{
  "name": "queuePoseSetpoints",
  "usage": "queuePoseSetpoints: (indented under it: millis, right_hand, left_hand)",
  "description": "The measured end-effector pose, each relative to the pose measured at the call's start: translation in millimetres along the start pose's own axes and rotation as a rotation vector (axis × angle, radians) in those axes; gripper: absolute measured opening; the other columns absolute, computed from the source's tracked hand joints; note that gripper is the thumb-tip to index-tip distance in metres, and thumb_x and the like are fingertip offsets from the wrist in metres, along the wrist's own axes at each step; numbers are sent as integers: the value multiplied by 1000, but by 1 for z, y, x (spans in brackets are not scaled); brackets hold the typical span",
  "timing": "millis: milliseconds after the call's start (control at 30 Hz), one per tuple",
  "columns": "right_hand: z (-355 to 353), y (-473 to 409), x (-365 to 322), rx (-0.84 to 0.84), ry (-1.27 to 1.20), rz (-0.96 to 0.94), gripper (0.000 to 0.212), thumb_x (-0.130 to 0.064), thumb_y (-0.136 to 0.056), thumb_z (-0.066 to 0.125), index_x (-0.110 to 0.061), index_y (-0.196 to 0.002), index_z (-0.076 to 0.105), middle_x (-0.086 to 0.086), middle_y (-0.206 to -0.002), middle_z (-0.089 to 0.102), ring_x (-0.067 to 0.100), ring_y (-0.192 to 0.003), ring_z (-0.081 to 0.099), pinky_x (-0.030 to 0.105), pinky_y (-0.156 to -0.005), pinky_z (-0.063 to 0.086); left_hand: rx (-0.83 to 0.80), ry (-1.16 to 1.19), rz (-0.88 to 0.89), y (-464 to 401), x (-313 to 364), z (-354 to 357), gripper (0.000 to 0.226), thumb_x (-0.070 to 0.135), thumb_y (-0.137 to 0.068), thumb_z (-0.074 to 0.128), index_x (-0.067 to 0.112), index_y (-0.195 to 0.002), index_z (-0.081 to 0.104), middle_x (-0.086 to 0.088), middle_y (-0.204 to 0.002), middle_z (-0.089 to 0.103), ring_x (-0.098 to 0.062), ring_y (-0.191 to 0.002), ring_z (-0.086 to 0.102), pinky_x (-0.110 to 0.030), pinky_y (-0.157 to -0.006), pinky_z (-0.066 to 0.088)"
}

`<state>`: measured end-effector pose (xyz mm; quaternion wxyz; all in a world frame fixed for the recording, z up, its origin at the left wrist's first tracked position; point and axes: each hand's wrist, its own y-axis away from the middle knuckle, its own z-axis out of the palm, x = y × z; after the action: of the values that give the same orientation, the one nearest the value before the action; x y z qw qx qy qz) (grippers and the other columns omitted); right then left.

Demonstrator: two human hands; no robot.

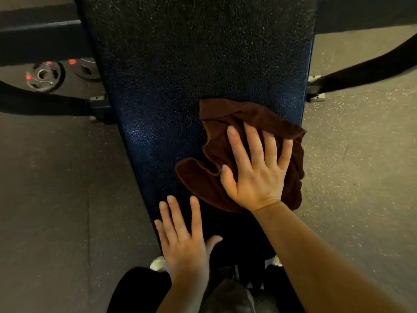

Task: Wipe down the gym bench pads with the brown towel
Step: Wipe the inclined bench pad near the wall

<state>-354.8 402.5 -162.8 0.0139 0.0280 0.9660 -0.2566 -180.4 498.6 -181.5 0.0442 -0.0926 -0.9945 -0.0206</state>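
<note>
Right hand (257,168) lies flat, fingers spread and straight, pressing the crumpled brown towel (216,154) onto the right side of the dark blue pad (180,86), the towel's right edge hanging just over the pad's edge. Left hand (182,240) is open too, fingers straight and slightly apart, palm down on the pad's near end, holding nothing. Weight plates (44,75) lie on the floor (56,177) at upper left.
</note>
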Motion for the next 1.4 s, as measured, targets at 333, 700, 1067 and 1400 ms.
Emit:
queuePoseSetpoints:
  millis: [333,700,1067,1400]
  right_hand:
    - [1,0,-1,5,10,7,58,-51,-99,26,-25,-150,31,5,-152,29,29,-137,29,52,-117,9]
    - [-7,20,-1,-46,-47,-15,61,-46,-100,34,-21,-155,29,9,-159,31,32,-144,30,55,-116,14]
    - [5,86,-8,-18,-76,37,61,-44,-97,38,-21,-153,33,8,-157,35,29,-141,25,53,-117,11]
    - [7,106,-28,-31,7,295,59,-43,-97,34,-25,-152,25,11,-156,35,30,-140,23,53,-116,11]
  left_hand:
    - [83,-1,98,6,-8,13,121,62,-67,75,20,-160,10,-23,-164,1,-40,-151,-6,-57,-116,12]
    - [185,39,115,20,-12,24,92,53,-83,68,20,-156,24,-21,-162,18,-40,-149,16,-58,-115,21]
    - [180,-50,145,22,-18,36,84,65,-94,35,18,-158,9,-20,-164,8,-39,-151,9,-53,-118,13]
    - [209,-47,588,10,-64,32,82,55,-94,55,11,-155,23,-29,-160,11,-44,-149,11,-51,-121,9]
